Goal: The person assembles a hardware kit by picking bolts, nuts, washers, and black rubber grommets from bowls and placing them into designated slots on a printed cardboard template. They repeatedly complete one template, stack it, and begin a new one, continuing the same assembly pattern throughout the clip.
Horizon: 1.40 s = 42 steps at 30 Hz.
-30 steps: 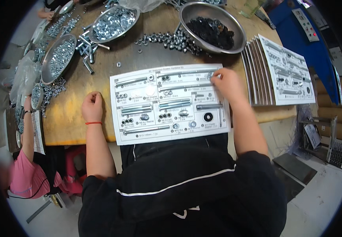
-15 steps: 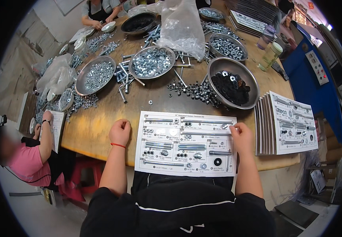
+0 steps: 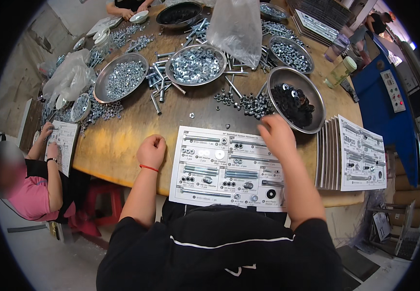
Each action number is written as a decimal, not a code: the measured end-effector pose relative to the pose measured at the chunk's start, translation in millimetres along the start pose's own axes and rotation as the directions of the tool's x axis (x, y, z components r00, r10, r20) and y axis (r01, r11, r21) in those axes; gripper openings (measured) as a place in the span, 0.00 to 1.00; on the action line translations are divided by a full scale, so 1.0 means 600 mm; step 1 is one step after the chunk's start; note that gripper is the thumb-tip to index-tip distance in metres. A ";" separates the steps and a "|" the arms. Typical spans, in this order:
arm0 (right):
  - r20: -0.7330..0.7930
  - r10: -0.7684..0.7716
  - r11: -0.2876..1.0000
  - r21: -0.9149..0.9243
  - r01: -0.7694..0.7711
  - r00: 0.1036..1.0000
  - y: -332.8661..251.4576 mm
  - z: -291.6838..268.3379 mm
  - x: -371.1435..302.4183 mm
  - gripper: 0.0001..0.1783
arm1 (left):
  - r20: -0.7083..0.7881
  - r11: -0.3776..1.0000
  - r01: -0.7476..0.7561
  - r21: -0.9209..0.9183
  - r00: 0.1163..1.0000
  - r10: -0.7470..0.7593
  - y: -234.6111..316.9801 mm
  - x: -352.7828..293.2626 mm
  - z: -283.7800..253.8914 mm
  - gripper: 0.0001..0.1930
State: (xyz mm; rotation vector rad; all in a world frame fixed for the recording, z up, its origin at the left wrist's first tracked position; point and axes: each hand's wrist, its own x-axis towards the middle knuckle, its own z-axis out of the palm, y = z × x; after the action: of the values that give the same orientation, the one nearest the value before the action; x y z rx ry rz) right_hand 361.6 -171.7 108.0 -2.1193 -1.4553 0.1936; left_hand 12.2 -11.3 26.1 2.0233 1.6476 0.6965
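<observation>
A white printed hardware card (image 3: 205,196) lies before me at the table's front edge, with bolts, nuts and washers set on its pictures. Just left of the card my left hand (image 3: 150,153) rests on the table, fingers curled in; whether anything is inside is hidden. My right hand (image 3: 278,138) is over the card's upper right corner, thumb and fingers apart, and I see nothing in it. Beyond its fingertips are loose dark-topped nuts (image 3: 253,105). Close by stands a steel bowl (image 3: 320,104) of black washers (image 3: 292,107).
More bowls hold washers (image 3: 195,65), small nuts (image 3: 124,80) and silver hardware (image 3: 290,57). Loose bolts (image 3: 159,82) lie between them, near a plastic bag (image 3: 234,34). A stack of filled cards (image 3: 362,155) stands at right. Another person (image 3: 30,182) works at left.
My right hand has left the card's right edge and moved forward and left toward the nuts, its fingers parting. My left hand stays curled beside the card. The view has shifted slightly.
</observation>
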 end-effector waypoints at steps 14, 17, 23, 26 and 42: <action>-0.002 -0.118 0.946 -0.305 0.112 0.993 0.018 0.187 0.233 0.11 | 0.029 0.987 0.065 -0.150 0.998 -0.061 0.013 0.007 0.000 0.06; -0.080 -0.022 0.998 -0.061 0.017 0.997 -0.048 0.119 0.158 0.12 | 0.079 0.887 -0.037 -0.461 0.993 0.082 0.029 0.037 0.026 0.06; -0.126 0.281 0.948 0.191 -0.255 0.951 -0.039 0.028 -0.034 0.14 | 0.288 0.738 -0.506 -0.447 0.700 0.654 0.311 0.098 0.137 0.10; -0.278 0.260 0.954 0.223 -0.201 0.925 -0.012 0.013 -0.122 0.13 | 0.464 0.839 -0.528 -0.136 0.714 0.524 0.403 0.120 0.226 0.13; -0.331 0.384 0.799 0.587 -0.130 0.862 0.034 -0.074 -0.219 0.07 | 0.758 0.970 -0.199 0.138 0.652 0.026 0.466 0.175 0.253 0.22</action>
State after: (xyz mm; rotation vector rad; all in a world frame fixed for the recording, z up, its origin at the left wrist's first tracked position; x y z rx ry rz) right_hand 343.9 -311.0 109.8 -1.7221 -0.7150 0.1952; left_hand 337.1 33.9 92.6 2.1333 1.1084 -0.3196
